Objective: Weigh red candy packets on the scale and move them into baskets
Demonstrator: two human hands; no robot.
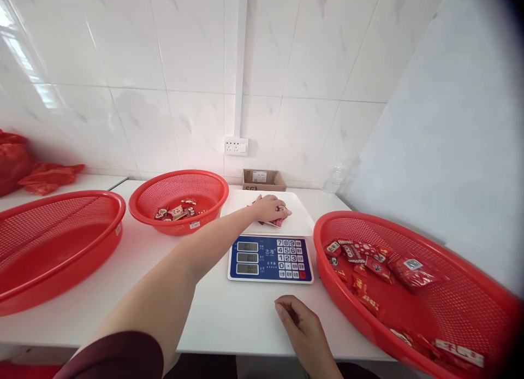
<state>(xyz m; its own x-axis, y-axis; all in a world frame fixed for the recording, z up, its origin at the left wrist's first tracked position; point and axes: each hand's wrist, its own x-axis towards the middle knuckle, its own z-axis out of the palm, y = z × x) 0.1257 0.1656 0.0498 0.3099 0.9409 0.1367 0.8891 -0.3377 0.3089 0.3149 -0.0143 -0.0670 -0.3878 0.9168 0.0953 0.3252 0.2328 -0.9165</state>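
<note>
Tabletop (208,319) carries, R of the scale (268,264) & just beside it, a lg basket (333,289) w/ red snack pkts (379,267); well L of the scale, an oval basket (53,286); behind-L, a smaller basket (180,183) w/ a few pkts. Cardboard box (275,186) sits behind the scale. Person's L hand (270,207) is on the scale's pan, grip over the pan pkts (277,222); can't tell if clamped. R hand (305,327), in front of the scale, has grip half-curled, nothing visible inside; can't tell if tips meet.
</note>
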